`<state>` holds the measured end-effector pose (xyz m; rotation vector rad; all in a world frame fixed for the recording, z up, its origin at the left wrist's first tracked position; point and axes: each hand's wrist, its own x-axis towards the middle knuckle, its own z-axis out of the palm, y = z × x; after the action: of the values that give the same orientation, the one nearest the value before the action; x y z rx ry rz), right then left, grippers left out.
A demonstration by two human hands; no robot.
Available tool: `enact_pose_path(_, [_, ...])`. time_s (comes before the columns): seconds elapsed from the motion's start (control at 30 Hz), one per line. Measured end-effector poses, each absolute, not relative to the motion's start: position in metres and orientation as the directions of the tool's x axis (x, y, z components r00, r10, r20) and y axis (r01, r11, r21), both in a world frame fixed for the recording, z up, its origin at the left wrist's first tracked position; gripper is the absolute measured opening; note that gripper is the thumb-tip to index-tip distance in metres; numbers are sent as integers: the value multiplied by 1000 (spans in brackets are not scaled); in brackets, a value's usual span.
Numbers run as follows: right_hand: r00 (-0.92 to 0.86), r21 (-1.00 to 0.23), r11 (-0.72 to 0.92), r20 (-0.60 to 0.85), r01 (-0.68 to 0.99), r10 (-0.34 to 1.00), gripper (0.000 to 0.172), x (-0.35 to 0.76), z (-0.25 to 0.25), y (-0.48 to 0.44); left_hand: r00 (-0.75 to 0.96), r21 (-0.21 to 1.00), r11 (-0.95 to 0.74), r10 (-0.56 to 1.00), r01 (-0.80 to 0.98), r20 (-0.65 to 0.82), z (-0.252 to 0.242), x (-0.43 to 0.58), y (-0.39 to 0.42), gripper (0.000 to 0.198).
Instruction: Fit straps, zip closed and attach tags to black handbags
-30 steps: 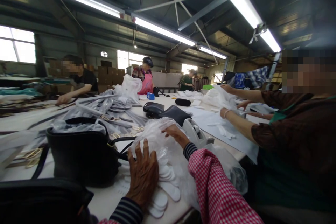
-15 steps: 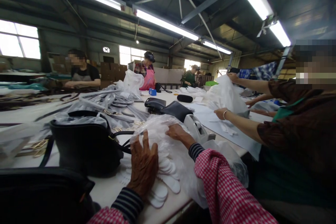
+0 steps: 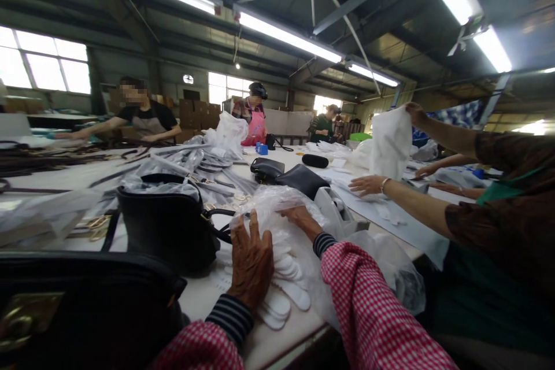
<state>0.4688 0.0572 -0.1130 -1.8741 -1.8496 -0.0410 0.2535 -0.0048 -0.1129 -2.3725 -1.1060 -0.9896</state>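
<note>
A crumpled clear plastic bag [image 3: 277, 199] lies in front of me. My left hand [image 3: 251, 260] rests at its near left edge, fingers stretched out and apart. On the bag's right side, my right hand [image 3: 303, 221] has its fingers drawn together on the plastic; the fingertips are partly covered. White rounded strips [image 3: 297, 295] fan out on the table beneath and beside my left hand. Left of that hand stands a black handbag [image 3: 165, 231] stuffed with clear plastic. A second black bag [image 3: 95, 300] with a gold clasp fills the lower left corner.
A grey-white tape dispenser [image 3: 336, 208] and black pouches [image 3: 303, 180] sit beyond the plastic. Plastic-wrapped straps [image 3: 195, 165] are heaped at the left. At my right, a co-worker's hand [image 3: 368, 185] lies over white sheets. Other people work farther back.
The view has turned slightly left. My hands stay about where they were on the plastic. The co-worker on the right has raised a white bag upright; the person at far left has stretched out an arm.
</note>
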Motion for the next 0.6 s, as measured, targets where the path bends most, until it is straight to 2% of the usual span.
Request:
enact_pose_path(0.1, [85, -234, -10, 313, 972, 946, 25, 474, -115, 56, 447, 2, -646, 531, 763, 719, -113, 253, -5, 12])
enact_pose_path(0.3, [169, -102, -142, 352, 985, 921, 25, 472, -117, 51, 440, 27, -653, 541, 757, 716, -114, 255, -4, 16])
enact_pose_path(0.43, [143, -120, -104, 388, 987, 910, 19, 469, -112, 37, 429, 38, -655, 538, 755, 726, -112, 255, -6, 16])
enact_pose_path(0.6, [99, -224, 12, 477, 975, 873, 26, 464, -102, 8, 397, 64, -642, 546, 764, 738, -112, 254, -6, 17])
